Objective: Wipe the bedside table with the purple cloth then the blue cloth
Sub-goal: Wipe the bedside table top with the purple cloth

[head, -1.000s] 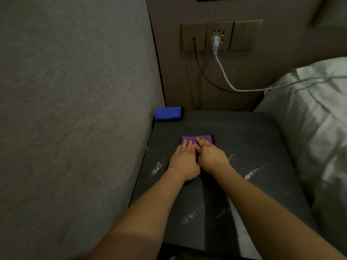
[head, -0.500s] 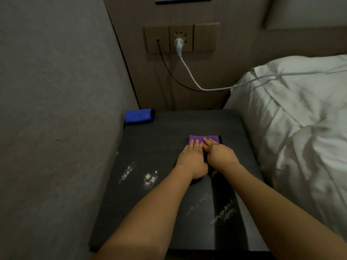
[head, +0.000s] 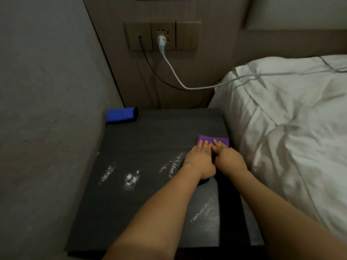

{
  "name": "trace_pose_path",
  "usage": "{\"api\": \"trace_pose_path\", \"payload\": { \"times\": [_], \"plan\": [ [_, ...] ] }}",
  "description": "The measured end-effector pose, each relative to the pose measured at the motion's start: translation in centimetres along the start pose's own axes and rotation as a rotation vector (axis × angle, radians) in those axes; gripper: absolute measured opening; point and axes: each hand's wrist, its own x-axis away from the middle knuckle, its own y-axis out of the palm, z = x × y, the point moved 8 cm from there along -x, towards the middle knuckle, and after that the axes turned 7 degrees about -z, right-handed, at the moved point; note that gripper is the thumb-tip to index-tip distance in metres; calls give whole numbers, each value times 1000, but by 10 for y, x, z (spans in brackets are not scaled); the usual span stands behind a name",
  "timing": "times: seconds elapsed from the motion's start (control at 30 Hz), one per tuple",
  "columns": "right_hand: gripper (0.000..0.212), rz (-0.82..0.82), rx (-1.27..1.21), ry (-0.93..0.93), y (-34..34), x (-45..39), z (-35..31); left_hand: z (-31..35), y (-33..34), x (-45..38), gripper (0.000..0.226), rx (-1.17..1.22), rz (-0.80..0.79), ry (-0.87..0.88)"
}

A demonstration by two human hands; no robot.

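The dark bedside table [head: 150, 212] carries streaks of white powder [head: 129, 179] across its middle and front. A folded purple cloth [head: 213, 138] lies flat near the table's right edge. My left hand [head: 200, 160] and my right hand [head: 228, 157] press down on it side by side, fingers flat and pointing away from me, covering its near half. A folded blue cloth [head: 122, 115] rests in the far left corner against the wall, untouched.
A grey wall [head: 47, 109] borders the table on the left. A bed with white bedding [head: 291, 128] touches the table's right side. Behind, a wall socket panel [head: 162, 35] holds a white plug whose cable [head: 178, 79] runs onto the bed, beside a black cable.
Both hands have slid the purple cloth rightwards from the table's middle to its right edge. More powder streaks show on the left, and my view has shifted.
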Motion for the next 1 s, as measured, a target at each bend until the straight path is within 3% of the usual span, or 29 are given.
{"api": "trace_pose_path", "payload": {
  "times": [0.53, 1.0],
  "plan": [
    [54, -11, -14, 90, 9, 15, -15, -1, 9, 16, 73, 3, 13, 15],
    [48, -25, 19, -10, 38, -4, -145, -120, 18, 76, 76, 51, 34, -128]
  ]
}}
